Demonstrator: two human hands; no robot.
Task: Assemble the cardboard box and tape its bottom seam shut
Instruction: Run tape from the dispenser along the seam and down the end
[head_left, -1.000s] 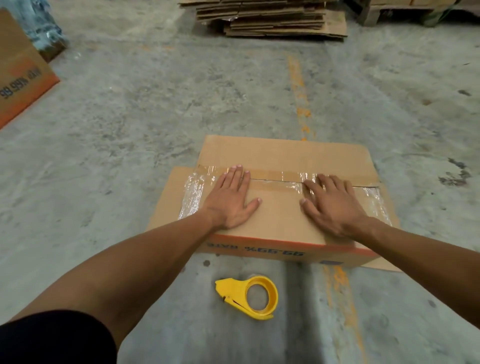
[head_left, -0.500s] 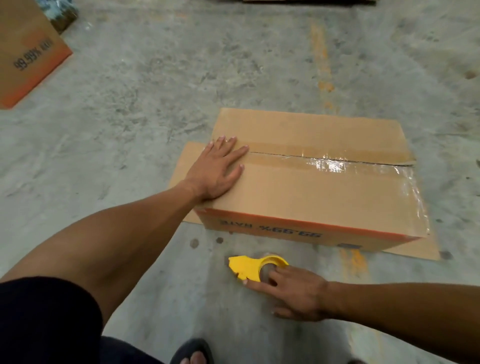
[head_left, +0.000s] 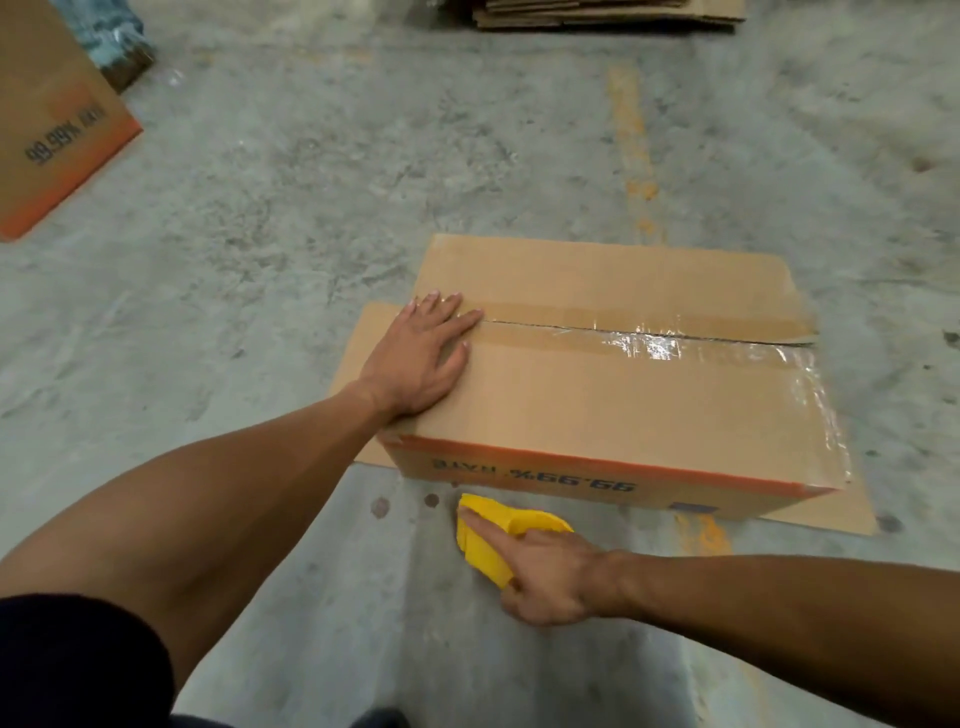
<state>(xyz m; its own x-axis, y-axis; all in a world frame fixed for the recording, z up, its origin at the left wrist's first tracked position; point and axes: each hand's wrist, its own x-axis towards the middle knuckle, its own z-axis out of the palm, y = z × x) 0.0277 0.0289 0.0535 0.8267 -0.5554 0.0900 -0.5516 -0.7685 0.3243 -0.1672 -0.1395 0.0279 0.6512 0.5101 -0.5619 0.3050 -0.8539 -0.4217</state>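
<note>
A brown cardboard box (head_left: 613, 395) with an orange band and upside-down print lies bottom-up on the concrete floor. Clear tape (head_left: 649, 340) runs along its centre seam and down the right end. My left hand (head_left: 423, 358) rests flat on the box's left end, fingers over the seam. In front of the box, my right hand (head_left: 545, 577) grips the yellow tape dispenser (head_left: 493, 535) just above the floor, index finger laid along it.
Another printed cardboard box (head_left: 57, 135) lies at the far left. A stack of flattened cardboard (head_left: 608, 13) sits at the back. Flaps of the box (head_left: 831, 512) spread on the floor around its base. A faded orange line (head_left: 631, 140) crosses the concrete.
My right hand left the box top, reached down to the yellow dispenser on the floor and closed on it. My left hand slid to the box's left end.
</note>
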